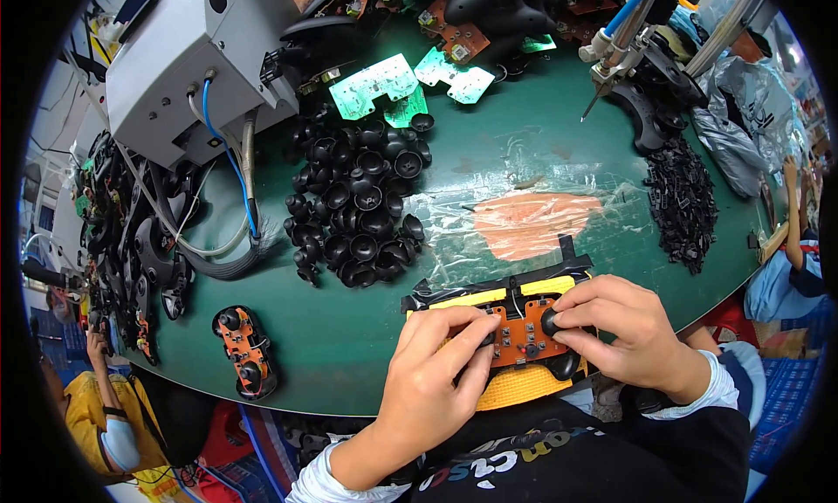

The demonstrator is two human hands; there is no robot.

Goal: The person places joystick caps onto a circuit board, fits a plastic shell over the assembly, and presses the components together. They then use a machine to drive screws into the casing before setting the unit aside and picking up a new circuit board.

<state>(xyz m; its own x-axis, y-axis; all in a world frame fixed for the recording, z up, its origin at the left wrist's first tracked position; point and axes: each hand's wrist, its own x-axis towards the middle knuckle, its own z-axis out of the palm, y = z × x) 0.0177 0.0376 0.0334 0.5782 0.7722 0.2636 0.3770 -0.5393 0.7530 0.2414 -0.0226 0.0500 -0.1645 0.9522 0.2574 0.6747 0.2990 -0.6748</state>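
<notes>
In front of me an orange circuit board [517,335] sits in a black game controller shell on a yellow padded rest [524,388] at the table's near edge. The fingers of my left hand [436,363] are closed on a black thumbstick cap [491,335] at the board's left end. At its right end, my right hand [615,328] pinches another black thumbstick cap [549,322] between thumb and fingers. Both caps are against the board; whether they are fully seated I cannot tell. A thin white wire crosses the board's top edge.
A heap of black caps [358,197] lies left of centre, near a grey machine box [205,66]. Another controller half with an orange board [243,350] rests at left. Small black parts [683,202] are piled at right, below a needle-tipped tool [598,93]. Other people sit on both sides.
</notes>
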